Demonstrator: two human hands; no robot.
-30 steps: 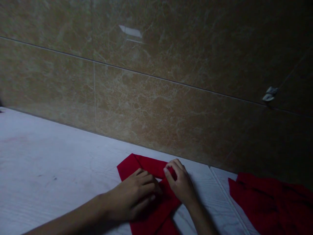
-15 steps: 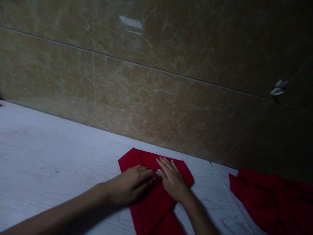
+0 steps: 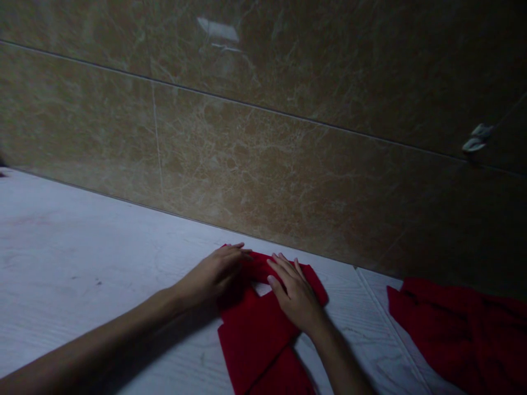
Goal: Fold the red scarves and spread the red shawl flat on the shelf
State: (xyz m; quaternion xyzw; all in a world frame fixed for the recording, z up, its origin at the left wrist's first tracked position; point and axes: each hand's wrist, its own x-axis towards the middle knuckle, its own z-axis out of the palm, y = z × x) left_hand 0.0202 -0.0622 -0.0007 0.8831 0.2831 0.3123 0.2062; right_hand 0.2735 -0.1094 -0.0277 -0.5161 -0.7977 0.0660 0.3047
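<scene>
A folded red cloth [image 3: 259, 334] lies on the white wood-grain surface, its upper part bent across near the wall. My left hand [image 3: 218, 272] rests over the upper left corner of the cloth, fingers stretched out and partly covering it. On the upper right part lies my right hand [image 3: 295, 293], palm down with the fingers spread. Between the two hands a small white patch shows through a gap in the red fabric; I cannot tell whether it is the surface beneath. The cloth's lower end runs out of view at the bottom.
A second red cloth [image 3: 465, 334] lies crumpled at the right, past a seam in the white surface [image 3: 102, 236]. Behind rises a brown marbled tile wall [image 3: 255, 142]. A small pale object [image 3: 477, 138] with a cord hangs against it at the right.
My left hand has moved up and left, from the middle of the cloth to its upper left corner. That corner is now covered, and a gap shows between the hands. My right hand stays nearly still.
</scene>
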